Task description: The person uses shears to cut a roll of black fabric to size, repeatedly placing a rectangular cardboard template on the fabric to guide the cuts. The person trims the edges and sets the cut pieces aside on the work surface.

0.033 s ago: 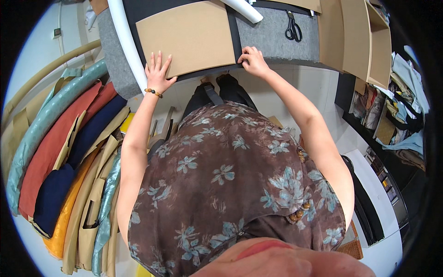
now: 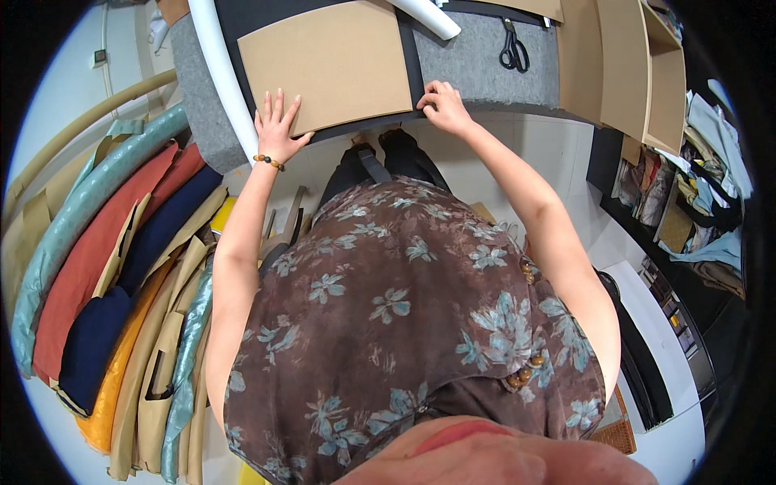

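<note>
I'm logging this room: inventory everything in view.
board: one, tan, upper centre
sheet: one, black, under board
table: one, grey, top
plain rolls: two, white, board's left and upper right
scissors: one pair, black, on table
box: one, tan, right of scissors
fabrics: several, multicoloured, left
cloth pile: one, multicoloured, far right
floor: one, white, below table
bracelet: one, brown, left wrist
floral top: one, brown, lower centre
left hand: one, on board
right hand: one, at sheet's edge

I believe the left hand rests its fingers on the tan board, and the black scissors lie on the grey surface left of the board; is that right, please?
Not quite: the head view shows the black scissors on the grey surface right of the tan board, not left. The left hand does rest its fingers on the board.
</note>
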{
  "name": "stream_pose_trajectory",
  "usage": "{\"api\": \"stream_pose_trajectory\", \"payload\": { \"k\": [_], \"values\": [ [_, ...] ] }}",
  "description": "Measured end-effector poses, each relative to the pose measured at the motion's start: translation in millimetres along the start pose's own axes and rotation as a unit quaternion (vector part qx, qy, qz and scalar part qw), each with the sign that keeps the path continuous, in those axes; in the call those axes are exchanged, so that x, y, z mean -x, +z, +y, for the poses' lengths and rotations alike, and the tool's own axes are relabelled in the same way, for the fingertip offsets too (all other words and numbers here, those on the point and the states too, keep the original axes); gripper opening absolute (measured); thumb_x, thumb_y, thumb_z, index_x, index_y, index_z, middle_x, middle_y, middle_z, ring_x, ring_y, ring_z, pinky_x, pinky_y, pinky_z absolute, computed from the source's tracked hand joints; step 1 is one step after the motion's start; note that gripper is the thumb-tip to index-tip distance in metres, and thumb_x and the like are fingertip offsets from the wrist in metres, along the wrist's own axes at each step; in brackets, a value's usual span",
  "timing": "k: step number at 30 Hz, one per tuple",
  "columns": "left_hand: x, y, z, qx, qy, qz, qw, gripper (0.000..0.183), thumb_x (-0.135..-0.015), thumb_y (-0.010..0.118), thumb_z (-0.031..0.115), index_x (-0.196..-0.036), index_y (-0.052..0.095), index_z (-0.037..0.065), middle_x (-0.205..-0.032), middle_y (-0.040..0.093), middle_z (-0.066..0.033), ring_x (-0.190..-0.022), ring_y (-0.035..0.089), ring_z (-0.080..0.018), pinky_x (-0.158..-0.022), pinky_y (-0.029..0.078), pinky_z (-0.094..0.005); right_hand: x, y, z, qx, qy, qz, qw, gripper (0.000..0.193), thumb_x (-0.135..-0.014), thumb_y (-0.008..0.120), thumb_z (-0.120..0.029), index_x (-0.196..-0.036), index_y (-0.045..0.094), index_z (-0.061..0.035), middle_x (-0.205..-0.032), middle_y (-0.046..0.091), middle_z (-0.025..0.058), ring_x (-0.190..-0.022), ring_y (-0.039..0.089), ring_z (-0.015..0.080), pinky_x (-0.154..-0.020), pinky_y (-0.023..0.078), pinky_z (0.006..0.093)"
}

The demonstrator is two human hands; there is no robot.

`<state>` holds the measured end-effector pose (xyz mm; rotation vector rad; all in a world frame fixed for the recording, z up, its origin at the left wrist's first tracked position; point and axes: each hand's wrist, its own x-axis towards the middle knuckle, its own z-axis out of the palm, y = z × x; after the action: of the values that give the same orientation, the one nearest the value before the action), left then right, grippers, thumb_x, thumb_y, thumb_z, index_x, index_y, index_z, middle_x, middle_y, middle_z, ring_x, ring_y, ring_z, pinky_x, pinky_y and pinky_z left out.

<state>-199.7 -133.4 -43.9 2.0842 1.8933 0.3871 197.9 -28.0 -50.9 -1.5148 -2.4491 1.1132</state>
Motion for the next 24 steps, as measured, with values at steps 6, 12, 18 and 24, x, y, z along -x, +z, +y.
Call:
{"api": "stream_pose_trajectory", "payload": {
  "k": [6,12,18,24],
  "values": [
    [1.0,19.3,-8.0,0.124,-0.228,0.156,0.953,0.058,-0.08,0.07,0.015,-0.132,0.049,0.002,-0.136,0.044,-0.024,-0.126,0.043,-0.0391,-0.106,0.037,-0.0428,-9.8,24.8,-19.8,-0.049,0.147,0.11,0.982,0.023,-0.077,0.075,-0.036,-0.087,0.071,-0.0166,-0.103,0.059,0.0065,-0.108,0.051,0.0257,-0.092,0.038,0.0415],
    [6.5,16.3,-11.1,0.12,-0.25,0.128,0.952,0.051,-0.077,0.068,0.002,-0.126,0.055,0.001,-0.126,0.054,-0.0196,-0.117,0.053,-0.0347,-0.1,0.044,-0.0399,-14.7,37.5,-7.4,-0.099,0.175,0.117,0.972,0.023,-0.071,0.08,-0.034,-0.087,0.073,-0.0196,-0.102,0.061,0.0018,-0.109,0.051,0.024,-0.095,0.036,0.0421],
    [11.8,17.3,-16.9,0.222,-0.279,0.128,0.926,0.052,-0.076,0.064,-0.005,-0.126,0.056,0.003,-0.126,0.057,-0.0152,-0.115,0.057,-0.0287,-0.096,0.048,-0.0347,-14.9,34.6,-6.0,-0.102,0.181,0.099,0.973,0.022,-0.071,0.08,-0.031,-0.087,0.073,-0.0181,-0.105,0.061,0.0023,-0.11,0.051,0.0237,-0.097,0.036,0.0421],
    [21.4,20.4,-23.5,0.271,-0.278,0.12,0.914,0.05,-0.076,0.061,-0.008,-0.125,0.057,0.004,-0.128,0.056,-0.0145,-0.118,0.056,-0.0273,-0.096,0.049,-0.0342,-14.3,30.2,-7.4,-0.096,0.18,0.089,0.975,0.023,-0.071,0.08,-0.03,-0.088,0.072,-0.0172,-0.106,0.061,0.0032,-0.111,0.051,0.0247,-0.097,0.037,0.0412]
  ]
}}
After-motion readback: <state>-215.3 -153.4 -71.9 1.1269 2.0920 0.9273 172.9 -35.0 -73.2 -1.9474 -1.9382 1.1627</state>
